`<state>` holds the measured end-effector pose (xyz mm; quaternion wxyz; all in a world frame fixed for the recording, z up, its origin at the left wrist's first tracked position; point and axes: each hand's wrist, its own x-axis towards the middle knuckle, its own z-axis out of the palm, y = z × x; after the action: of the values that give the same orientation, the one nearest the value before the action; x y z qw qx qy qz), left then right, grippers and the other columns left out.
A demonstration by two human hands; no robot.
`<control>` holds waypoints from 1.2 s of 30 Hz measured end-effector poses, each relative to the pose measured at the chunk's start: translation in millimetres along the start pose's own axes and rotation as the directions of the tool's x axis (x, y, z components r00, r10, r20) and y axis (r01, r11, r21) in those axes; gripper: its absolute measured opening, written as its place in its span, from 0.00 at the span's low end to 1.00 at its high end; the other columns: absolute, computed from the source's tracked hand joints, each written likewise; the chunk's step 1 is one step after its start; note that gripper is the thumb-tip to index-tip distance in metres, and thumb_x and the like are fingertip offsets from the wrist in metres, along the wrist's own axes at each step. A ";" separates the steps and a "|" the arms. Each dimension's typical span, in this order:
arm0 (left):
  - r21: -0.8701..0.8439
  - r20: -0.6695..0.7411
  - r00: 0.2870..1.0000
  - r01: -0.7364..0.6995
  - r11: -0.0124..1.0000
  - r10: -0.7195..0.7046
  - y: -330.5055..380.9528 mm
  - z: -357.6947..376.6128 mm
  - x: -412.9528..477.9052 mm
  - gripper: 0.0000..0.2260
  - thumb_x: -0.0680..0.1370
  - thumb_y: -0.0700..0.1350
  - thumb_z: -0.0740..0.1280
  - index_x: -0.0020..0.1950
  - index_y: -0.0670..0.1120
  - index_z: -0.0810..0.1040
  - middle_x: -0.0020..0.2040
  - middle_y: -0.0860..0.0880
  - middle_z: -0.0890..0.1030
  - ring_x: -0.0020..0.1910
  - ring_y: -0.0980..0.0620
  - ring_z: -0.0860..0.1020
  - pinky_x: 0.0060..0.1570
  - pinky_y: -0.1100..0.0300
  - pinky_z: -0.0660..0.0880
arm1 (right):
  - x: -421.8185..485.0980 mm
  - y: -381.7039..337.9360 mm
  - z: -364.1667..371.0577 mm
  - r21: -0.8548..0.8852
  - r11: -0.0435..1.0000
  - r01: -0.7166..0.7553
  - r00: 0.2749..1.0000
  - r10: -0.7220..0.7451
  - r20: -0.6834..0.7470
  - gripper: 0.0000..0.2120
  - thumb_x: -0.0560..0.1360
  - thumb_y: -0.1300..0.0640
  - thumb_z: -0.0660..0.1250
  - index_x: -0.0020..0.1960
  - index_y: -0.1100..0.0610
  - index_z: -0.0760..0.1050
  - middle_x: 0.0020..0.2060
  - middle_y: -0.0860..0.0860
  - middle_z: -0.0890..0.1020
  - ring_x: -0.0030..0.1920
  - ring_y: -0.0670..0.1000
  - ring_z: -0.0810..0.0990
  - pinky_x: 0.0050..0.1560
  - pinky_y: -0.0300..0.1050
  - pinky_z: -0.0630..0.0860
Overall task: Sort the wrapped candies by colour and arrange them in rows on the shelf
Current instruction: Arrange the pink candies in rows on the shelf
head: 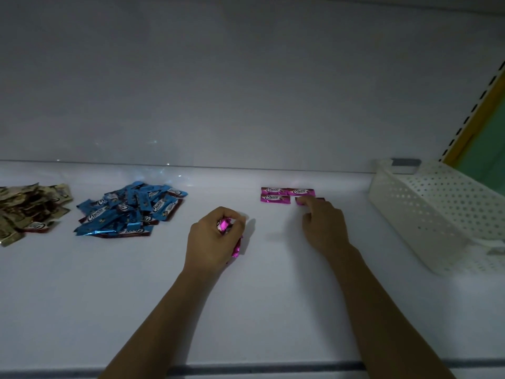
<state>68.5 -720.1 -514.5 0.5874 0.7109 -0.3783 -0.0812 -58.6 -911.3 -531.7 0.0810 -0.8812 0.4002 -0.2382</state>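
White shelf [273, 310] spans the dim view. A perforated white basket [426, 203] stands far right, cut off by the edge. A heap of blue candies [131, 209] lies far left, and beside it a gold heap [27, 209] is cropped by the frame. The left hand [213, 239] curls round a bunch of pink candies [225, 224], mostly hidden. The right hand [325, 225] presses a stretched forefinger on a half-covered pink candy [300, 201], just beside three laid pink ones [274, 198].

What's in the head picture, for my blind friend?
The right hand presses a pink candy beside three others on a shelf; the left hand grips more pink candies. A blue pile and a gold pile lie left, a white basket right.
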 end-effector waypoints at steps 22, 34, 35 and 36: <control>0.022 0.022 1.000 0.013 1.000 -0.014 -4.4 0.3 2.2 0.07 0.77 0.43 0.68 0.42 0.55 0.78 0.38 0.62 0.81 0.41 0.67 0.78 0.38 0.78 0.70 | 1.3 -1.7 1.1 0.054 0.994 0.091 0.995 -0.093 0.036 0.25 0.73 0.58 0.52 0.68 0.51 0.71 0.59 0.53 0.78 0.63 0.55 0.72 0.60 0.48 0.62; 0.063 0.026 1.000 0.002 0.998 -0.004 -7.1 1.1 3.4 0.06 0.78 0.44 0.68 0.44 0.55 0.78 0.41 0.62 0.80 0.42 0.71 0.77 0.40 0.79 0.69 | -1.9 -19.1 5.7 0.043 0.981 0.192 0.976 -0.195 0.096 0.22 0.76 0.62 0.58 0.68 0.51 0.70 0.62 0.50 0.77 0.65 0.53 0.70 0.64 0.47 0.60; 0.062 0.024 1.000 -0.002 0.998 0.000 -7.3 1.0 3.5 0.06 0.78 0.44 0.68 0.44 0.55 0.78 0.41 0.62 0.80 0.42 0.71 0.77 0.40 0.79 0.70 | -1.2 -19.2 5.6 0.036 0.985 0.169 0.982 -0.171 0.074 0.22 0.76 0.61 0.57 0.68 0.52 0.70 0.62 0.50 0.77 0.65 0.53 0.70 0.64 0.47 0.60; 0.058 0.022 1.000 -0.004 0.998 0.003 -7.2 0.8 3.4 0.07 0.77 0.44 0.68 0.43 0.56 0.77 0.41 0.61 0.80 0.41 0.70 0.77 0.39 0.79 0.69 | -0.4 -18.6 5.3 0.019 0.990 0.139 0.989 -0.139 0.051 0.22 0.76 0.59 0.55 0.69 0.52 0.69 0.63 0.51 0.76 0.65 0.53 0.70 0.64 0.48 0.60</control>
<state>73.6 -722.7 -520.0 0.5622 0.7262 -0.3881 -0.0771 -43.9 -898.9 -530.3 0.0813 -0.9122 0.3338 -0.2232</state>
